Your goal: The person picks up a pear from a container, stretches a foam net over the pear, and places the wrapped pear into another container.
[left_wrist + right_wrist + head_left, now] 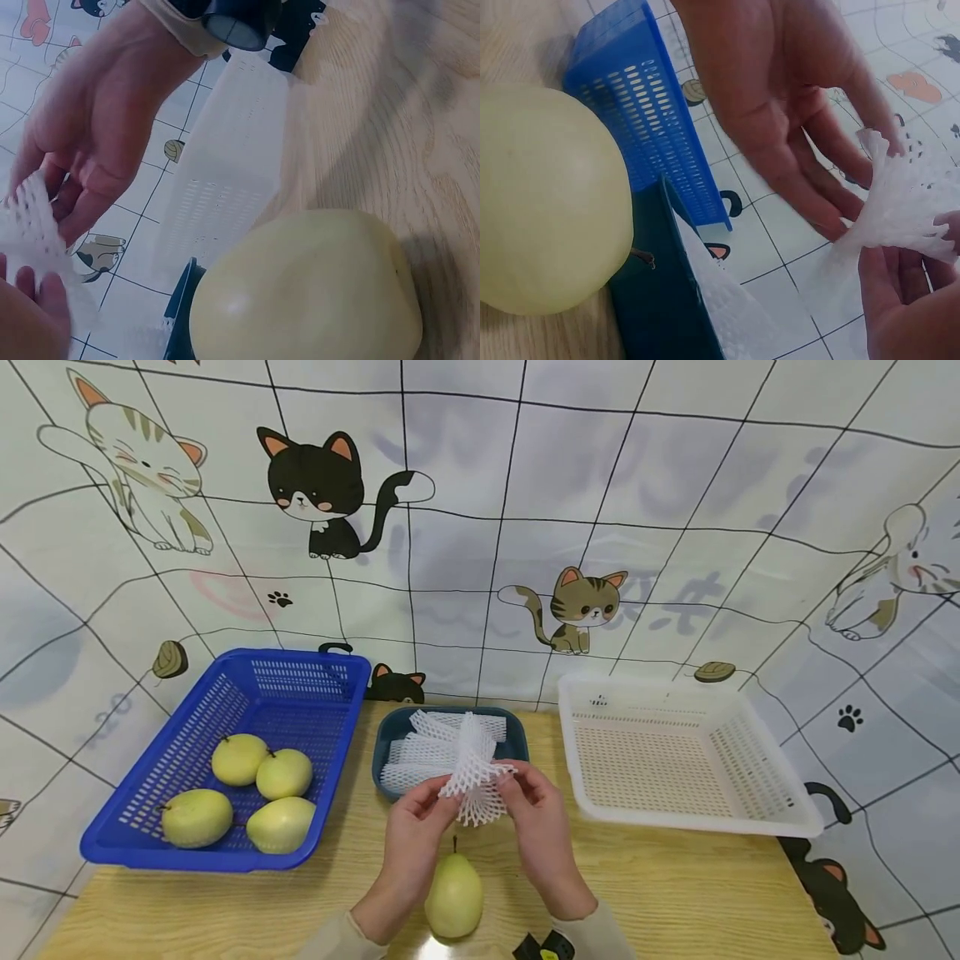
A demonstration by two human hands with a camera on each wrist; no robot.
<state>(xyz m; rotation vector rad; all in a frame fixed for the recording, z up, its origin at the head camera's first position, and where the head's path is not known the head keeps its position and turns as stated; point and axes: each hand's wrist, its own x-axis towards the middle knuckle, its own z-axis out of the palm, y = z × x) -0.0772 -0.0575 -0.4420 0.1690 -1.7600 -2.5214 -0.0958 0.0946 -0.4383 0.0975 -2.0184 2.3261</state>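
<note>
Both hands hold a white foam fruit net [474, 768] by its near rim, which is spread between them. My left hand [415, 831] pinches the left side of the rim, and my right hand [542, 835] pinches the right side. Below the hands a yellow-green pear [454, 896] lies on the wooden table, its stem pointing away; it looms large in the left wrist view [307, 292] too. Just behind the net stands a dark teal basket [384, 732] with several more foam nets [422, 752] in it.
At the left, a blue plastic basket [300, 681] holds several pears [197, 818]. A white plastic basket [690, 760] stands at the right on the wooden table [660, 893]. Behind them hangs a cloth [465, 543] printed with cats and a grid.
</note>
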